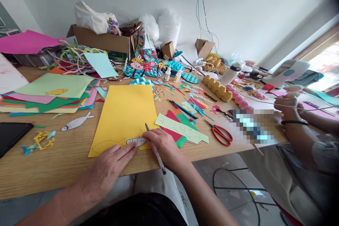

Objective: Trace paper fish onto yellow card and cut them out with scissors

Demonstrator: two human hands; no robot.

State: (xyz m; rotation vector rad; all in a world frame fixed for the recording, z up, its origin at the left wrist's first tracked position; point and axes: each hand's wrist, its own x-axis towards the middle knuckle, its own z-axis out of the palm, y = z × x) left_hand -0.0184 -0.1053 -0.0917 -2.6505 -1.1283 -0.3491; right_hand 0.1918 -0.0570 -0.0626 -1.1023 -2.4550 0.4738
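Observation:
A sheet of yellow paper [127, 109] lies near the table's front edge, with a fish outline drawn at its lower left. On its lower part rests a small white paper fish [136, 142] with dark lines. My left hand [116, 162] lies with fingers stretched out, its fingertips pressing the tail or head end of that fish against the sheet. My right hand [164, 144] grips a clear-barrelled pen [159, 160], the fingers touching the fish's right end. Just right of it is a pale green paper strip [180, 128] with pencilled fish shapes.
Red-handled scissors [221, 135] and several pens [182, 109] lie to the right. A stack of coloured paper [53, 84], another paper fish [76, 122] and a black device [13, 136] are left. Glue bottles [167, 73] stand behind. Another person's hands [290, 107] work at the right.

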